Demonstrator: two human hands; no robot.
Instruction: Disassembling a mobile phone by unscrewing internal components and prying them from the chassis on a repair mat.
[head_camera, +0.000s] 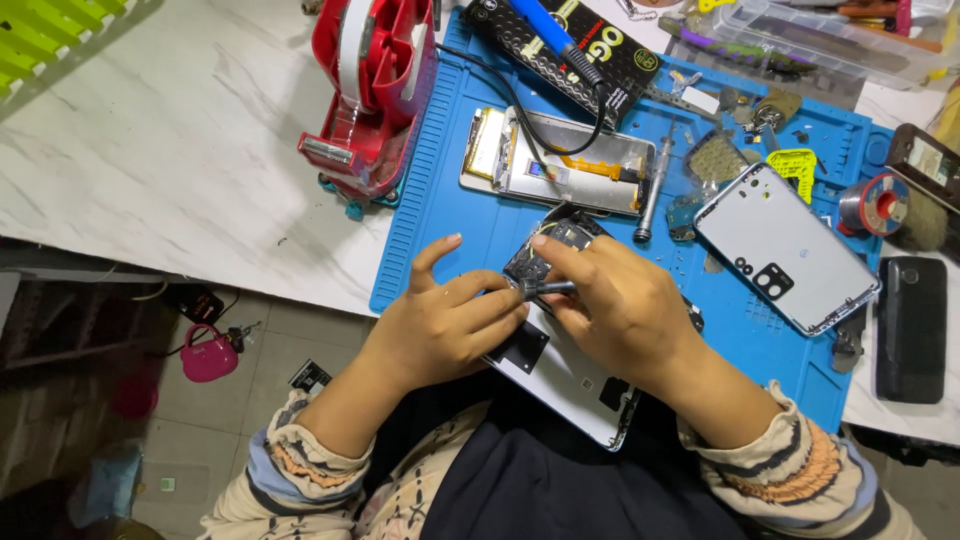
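An opened phone body lies on the near edge of a blue work mat, partly over my lap. My left hand rests on the phone's left side, its fingers steadying it and touching the tip end of a small tool. My right hand is closed around that thin dark screwdriver, which lies nearly level over the phone's top end. Most of the phone's inside is hidden under both hands.
A second opened phone frame and a silver screwdriver lie further back on the mat. A pale back cover is at right, a dark phone beyond it. A red tape dispenser stands at left, a soldering iron behind.
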